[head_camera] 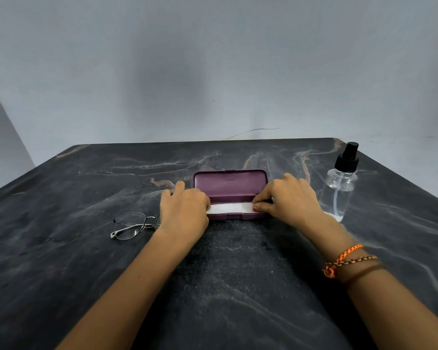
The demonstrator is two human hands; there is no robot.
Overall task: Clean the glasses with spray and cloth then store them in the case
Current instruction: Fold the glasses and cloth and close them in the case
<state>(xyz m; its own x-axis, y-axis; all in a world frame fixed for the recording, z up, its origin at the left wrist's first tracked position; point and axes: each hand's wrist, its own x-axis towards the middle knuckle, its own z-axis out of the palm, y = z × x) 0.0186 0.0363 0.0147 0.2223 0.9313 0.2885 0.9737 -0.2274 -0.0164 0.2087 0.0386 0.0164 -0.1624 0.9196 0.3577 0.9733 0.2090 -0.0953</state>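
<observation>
A dark marbled table (61, 248) is filling most of the view, its far edge running along a pale wall (213, 59). A wide stretch of bare top is lying between the person's forearms and on the left side. The purple case (230, 184) is sitting open at the middle, lid standing up — a white cloth (229, 207) is lying along its tray. The left hand (183, 210) is resting over the case's left end, fingers curled onto the cloth's end; the right hand (288, 198) is pinching the cloth's right end. A clear spray bottle (340, 188) is standing upright just beside the right hand, near the table's right edge. The glasses (130, 225) are lying folded on the table, just left of the left wrist — outside the case.
</observation>
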